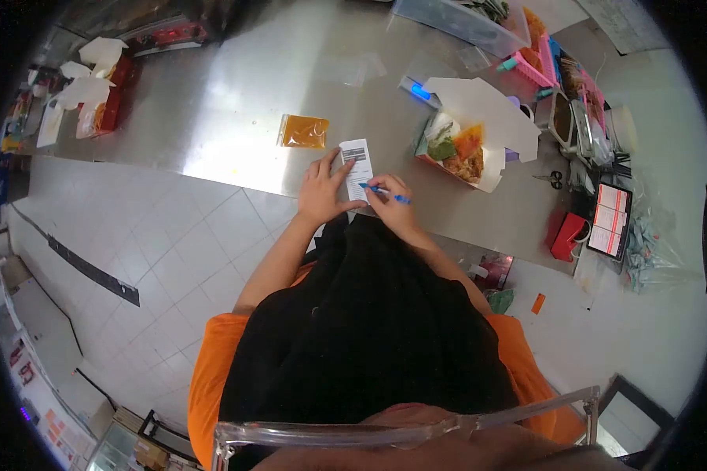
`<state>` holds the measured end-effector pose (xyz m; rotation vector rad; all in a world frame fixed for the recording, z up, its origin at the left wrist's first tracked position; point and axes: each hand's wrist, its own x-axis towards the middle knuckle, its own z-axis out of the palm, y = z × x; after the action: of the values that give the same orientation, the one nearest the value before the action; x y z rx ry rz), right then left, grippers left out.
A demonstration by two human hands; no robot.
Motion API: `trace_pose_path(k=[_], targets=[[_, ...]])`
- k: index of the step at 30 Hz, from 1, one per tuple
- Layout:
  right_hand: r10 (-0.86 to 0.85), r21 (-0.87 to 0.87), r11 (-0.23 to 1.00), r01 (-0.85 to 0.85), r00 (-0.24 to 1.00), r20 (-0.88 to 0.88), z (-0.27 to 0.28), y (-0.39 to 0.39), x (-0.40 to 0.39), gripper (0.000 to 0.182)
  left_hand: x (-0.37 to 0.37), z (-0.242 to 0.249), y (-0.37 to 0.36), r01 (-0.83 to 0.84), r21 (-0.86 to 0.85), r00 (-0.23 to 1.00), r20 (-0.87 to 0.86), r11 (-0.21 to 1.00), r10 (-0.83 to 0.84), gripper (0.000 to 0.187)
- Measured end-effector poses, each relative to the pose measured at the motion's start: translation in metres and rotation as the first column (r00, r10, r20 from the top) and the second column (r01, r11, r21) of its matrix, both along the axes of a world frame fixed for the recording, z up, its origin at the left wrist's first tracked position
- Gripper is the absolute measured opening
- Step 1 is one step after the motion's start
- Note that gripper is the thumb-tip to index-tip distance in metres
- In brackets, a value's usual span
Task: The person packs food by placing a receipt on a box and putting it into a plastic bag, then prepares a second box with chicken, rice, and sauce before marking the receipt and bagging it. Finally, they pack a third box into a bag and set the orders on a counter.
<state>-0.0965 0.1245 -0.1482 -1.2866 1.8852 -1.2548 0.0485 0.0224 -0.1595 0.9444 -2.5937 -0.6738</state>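
The left hand [322,191] lies flat on the steel counter [236,102], fingers spread, its fingertips pressing the near left edge of a small paper slip [359,167]. The right hand [393,202] is closed around a blue pen [385,190], whose tip sits at the lower right part of the slip, just beside the left hand's thumb. The slip lies at the counter's near edge, right in front of the person's body, printed side up, with dark print near its top.

Writing on so light a slip probably goes best with the left hand kept firmly down, so the paper cannot slide or curl under the pen, and with short, light strokes that will not tear it. The fingers look clear of the spot being marked, which helps keep the line clean.

Just left of the slip lies a small clear bag of orange sauce [304,131], apart from both hands. To the slip's right stands an open white food box [479,133] with rice, greens and an orange piece inside, its lid raised. Beyond the box, further right, are scissors [551,178] and a small screen [611,220] showing red and white panels. Far to the slip's left, at the counter's end, sit more white boxes [94,78] with red packets.
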Motion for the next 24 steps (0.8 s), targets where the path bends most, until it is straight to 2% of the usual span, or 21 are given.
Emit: trace_pose_path(k=[2,5,8,11,14,17,20,23,24], targets=[[0.062,-0.076,0.995,-0.068,0.995,-0.074,-0.001,-0.004,0.002,0.01,0.0,-0.004,-0.001,0.0,-0.003,1.0,0.029,1.0,0.0,0.081],[0.236,-0.136,0.96,-0.245,0.968,-0.08,-0.002,-0.008,0.002,0.011,0.001,-0.006,-0.002,0.005,-0.018,0.999,0.054,1.0,-0.004,0.082],[0.146,-0.166,0.973,-0.161,0.984,-0.097,-0.003,-0.011,-0.003,0.01,0.0,-0.002,-0.001,-0.01,-0.009,1.0,0.008,1.0,0.01,0.083],[0.02,-0.165,0.986,-0.018,1.0,0.006,-0.009,-0.014,-0.006,0.012,0.0,-0.003,0.0,-0.02,-0.012,1.0,-0.015,1.0,0.019,0.084],[0.111,-0.128,0.985,-0.118,0.992,-0.065,0.002,-0.006,-0.012,0.012,0.0,-0.002,0.0,-0.022,-0.015,1.0,-0.016,1.0,0.021,0.083],[-0.036,-0.135,0.99,0.031,0.999,-0.038,-0.005,-0.007,-0.014,0.013,-0.001,-0.001,0.001,-0.03,-0.008,0.999,-0.017,1.0,0.029,0.082],[0.001,-0.131,0.991,0.0,1.0,0.013,-0.007,-0.005,-0.014,0.013,-0.001,0.001,0.001,-0.027,-0.004,0.999,-0.023,1.0,0.027,0.081],[0.153,-0.188,0.969,-0.162,0.986,-0.059,0.003,-0.003,-0.009,0.012,-0.001,-0.002,0.001,-0.024,-0.002,0.999,-0.03,1.0,0.024,0.08],[0.148,-0.177,0.972,-0.156,0.987,-0.057,0.001,-0.002,-0.009,0.012,-0.001,-0.003,0.001,-0.024,-0.003,0.999,-0.031,1.0,0.024,0.08]])
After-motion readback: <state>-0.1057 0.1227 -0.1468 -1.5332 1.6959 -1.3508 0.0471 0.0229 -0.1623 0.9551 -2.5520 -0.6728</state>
